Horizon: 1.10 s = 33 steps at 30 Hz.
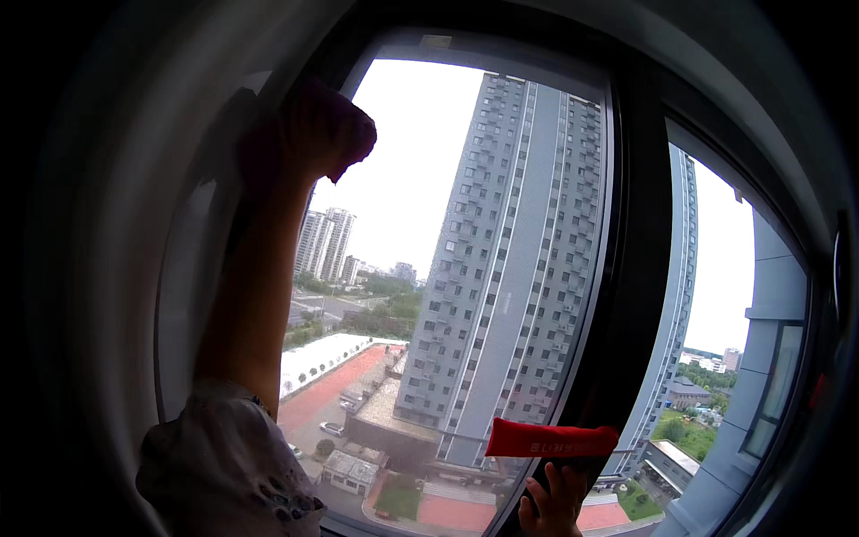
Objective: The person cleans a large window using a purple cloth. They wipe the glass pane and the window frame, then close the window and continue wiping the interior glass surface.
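Observation:
My left hand (313,134) is raised high at the upper left, wrapped round a bunched dark purple-red cloth (358,141). It presses the cloth against the dark window frame beside the glass; shadow hides most of the fingers. Low down at the right, my right hand (555,503) rests against the dark upright (617,295) between two panes, its fingers spread and pointing up. Just above those fingertips is a bright red, strip-shaped thing (552,439) with pale printing. I cannot make out its kind, or whether the fingers touch it.
The large window pane (385,224) fills the middle, with a narrower pane (716,268) to the right. Outside, far below, are a tall grey tower (510,259), low roofs, parked cars and a red-paved strip (340,385). A pale curved wall (98,268) borders the left.

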Motion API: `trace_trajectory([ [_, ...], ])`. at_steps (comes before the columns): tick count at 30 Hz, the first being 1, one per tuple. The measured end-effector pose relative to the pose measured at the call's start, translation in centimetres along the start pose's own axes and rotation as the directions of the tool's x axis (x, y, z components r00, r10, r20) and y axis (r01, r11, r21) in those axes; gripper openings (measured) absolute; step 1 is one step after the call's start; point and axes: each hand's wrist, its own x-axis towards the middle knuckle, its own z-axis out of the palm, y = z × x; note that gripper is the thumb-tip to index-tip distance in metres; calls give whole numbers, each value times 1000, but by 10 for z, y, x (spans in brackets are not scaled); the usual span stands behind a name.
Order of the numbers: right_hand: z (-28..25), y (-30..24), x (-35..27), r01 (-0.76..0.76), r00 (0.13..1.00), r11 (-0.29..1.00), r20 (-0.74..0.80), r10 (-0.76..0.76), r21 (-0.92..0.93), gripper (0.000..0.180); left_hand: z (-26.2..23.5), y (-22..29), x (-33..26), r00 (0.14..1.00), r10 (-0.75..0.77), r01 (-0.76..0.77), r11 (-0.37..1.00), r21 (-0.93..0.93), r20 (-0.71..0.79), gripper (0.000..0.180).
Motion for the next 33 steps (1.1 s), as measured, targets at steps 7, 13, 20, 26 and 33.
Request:
trace_trajectory([
  [7, 15, -3, -7, 4, 999, 1000, 40, -4, -19, 31, -35, 57, 83, 845, 86, 53, 969, -243, 528, 39],
  [13, -12, 2, -5, -42, 997, 999, 68, 42, -4, 31, -69, 205, 70, 833, 298, -217, 951, -220, 466, 31],
  [20, 5, -28, 25, 42, 998, 987, -50, -35, 154, 35, -102, 257, 113, 946, 212, -114, 926, -359, 246, 53],
  [26, -7, -12, 9, -15, 999, 993, 50, 10, 114, 31, -101, 403, 121, 891, 24, 304, 712, -633, 454, 53],
  [33, -11, -18, 9, 10, 999, 961, 39, -22, 275, 29, -145, 410, 105, 874, 174, 200, 722, -662, 454, 63],
])
